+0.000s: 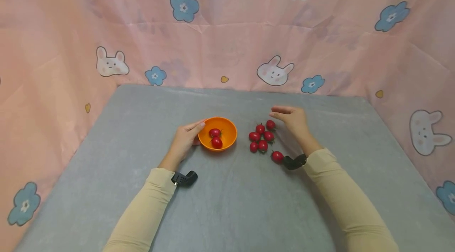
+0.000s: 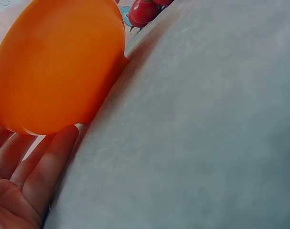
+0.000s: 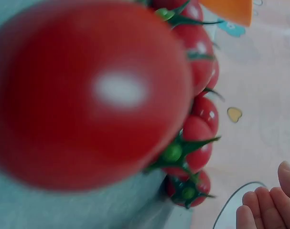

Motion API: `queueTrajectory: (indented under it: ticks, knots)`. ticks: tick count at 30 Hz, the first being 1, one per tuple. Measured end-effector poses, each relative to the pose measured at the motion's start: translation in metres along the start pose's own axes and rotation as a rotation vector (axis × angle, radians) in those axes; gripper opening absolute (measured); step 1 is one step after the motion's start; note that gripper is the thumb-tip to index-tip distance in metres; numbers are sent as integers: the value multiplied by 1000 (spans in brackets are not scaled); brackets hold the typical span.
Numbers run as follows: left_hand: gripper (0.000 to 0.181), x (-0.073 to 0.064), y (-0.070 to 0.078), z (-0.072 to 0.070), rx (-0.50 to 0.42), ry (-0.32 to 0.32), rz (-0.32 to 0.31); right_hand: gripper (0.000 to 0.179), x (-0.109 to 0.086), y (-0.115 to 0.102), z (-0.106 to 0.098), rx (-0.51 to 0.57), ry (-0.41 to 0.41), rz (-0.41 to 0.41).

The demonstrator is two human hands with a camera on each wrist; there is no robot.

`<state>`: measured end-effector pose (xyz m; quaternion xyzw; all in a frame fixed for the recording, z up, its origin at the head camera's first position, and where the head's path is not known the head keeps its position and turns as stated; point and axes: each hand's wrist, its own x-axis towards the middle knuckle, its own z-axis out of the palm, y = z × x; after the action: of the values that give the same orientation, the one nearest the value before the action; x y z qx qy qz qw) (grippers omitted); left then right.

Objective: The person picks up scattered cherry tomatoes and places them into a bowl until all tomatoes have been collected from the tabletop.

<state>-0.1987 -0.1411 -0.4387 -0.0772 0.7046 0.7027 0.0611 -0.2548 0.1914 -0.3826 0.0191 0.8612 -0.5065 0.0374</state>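
Note:
My left hand holds the left rim of an orange bowl, thumb over the edge. In the left wrist view the fingers touch the outside of the bowl. Inside it lie two red cherry tomatoes, one nearer me than the other. My right hand hovers just right of a cluster of several cherry tomatoes, its fingers fairly straight with nothing visible between them. The tomato nearest that hand has a green stem.
A single cherry tomato sits apart from the cluster, close by the right wrist camera, and looms large in the right wrist view. The grey table is backed by a pink curtain with printed rabbits and flowers.

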Motion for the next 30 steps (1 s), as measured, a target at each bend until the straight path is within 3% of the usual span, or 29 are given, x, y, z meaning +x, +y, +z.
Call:
queueTrajectory:
  ticks: [15, 30]
  knots:
    - [41, -1, -10, 3, -7, 2, -10, 51, -1, 12, -9, -74, -49, 79]
    - [42, 0, -4, -1, -6, -2, 6, 44, 2, 17, -6, -68, -65, 102]
